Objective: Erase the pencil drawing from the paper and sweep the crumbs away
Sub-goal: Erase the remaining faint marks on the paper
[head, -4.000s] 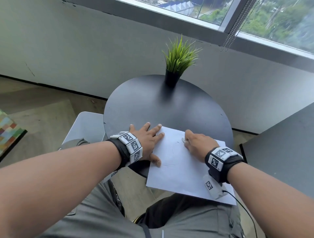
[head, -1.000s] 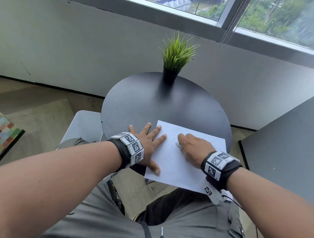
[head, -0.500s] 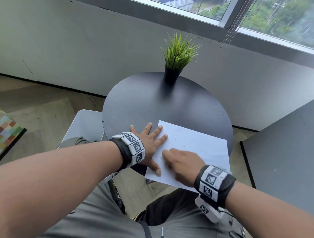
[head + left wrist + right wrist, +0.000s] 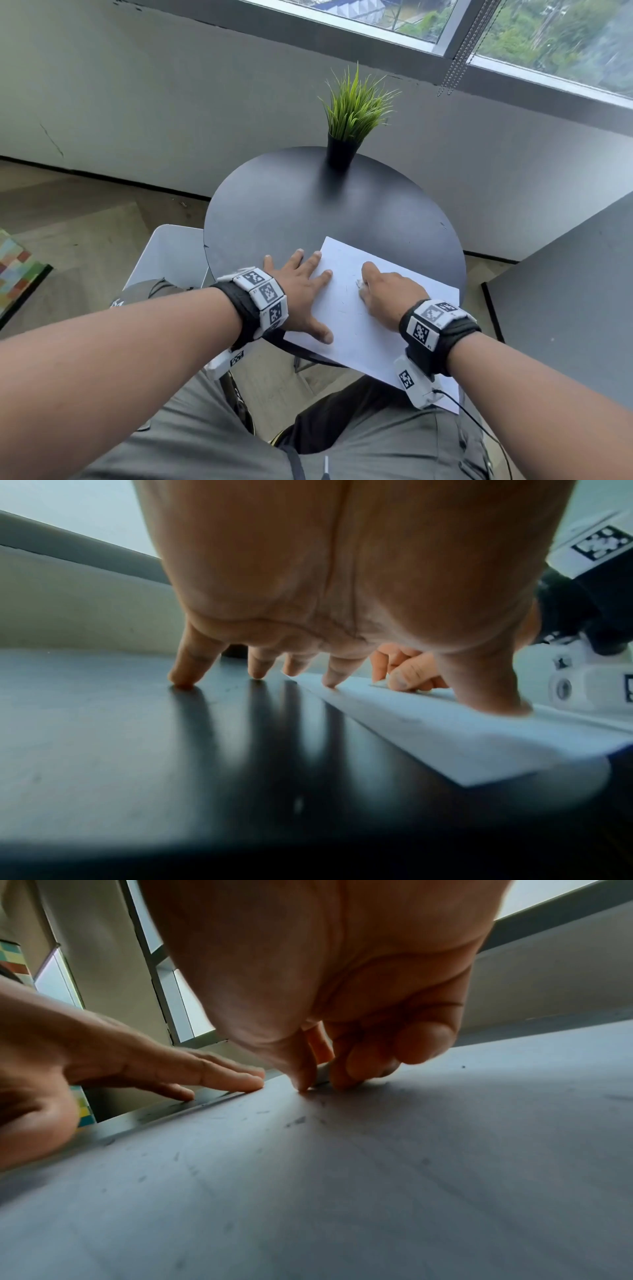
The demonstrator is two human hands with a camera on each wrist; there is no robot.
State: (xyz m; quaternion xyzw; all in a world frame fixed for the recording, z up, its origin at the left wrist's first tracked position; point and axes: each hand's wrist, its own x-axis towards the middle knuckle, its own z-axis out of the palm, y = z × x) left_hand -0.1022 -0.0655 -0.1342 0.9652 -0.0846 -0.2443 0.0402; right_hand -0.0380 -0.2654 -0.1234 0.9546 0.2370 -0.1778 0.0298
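A white sheet of paper point(image 4: 346, 329) lies on the near right part of the round black table point(image 4: 308, 205) and overhangs its near edge. My left hand point(image 4: 301, 287) lies flat with spread fingers, the forefinger and thumb pressing the paper's left edge, the other fingers point(image 4: 185, 674) on the table. My right hand point(image 4: 383, 291) is curled over the middle of the sheet, pinching a small pale eraser point(image 4: 359, 283) against the paper; in the right wrist view the eraser point(image 4: 322, 1074) shows between thumb and fingers. Dark eraser crumbs point(image 4: 294, 1121) are scattered over the sheet. No clear pencil line shows.
A potted green plant point(image 4: 352, 113) stands at the table's far edge. A white chair point(image 4: 171, 253) is beside the table on the left, a grey table point(image 4: 565, 291) on the right. My knees are under the paper's overhang.
My right hand drew back to the paper's near left half a second ago and has since moved forward to the sheet's middle with the eraser. My left hand has stayed put.
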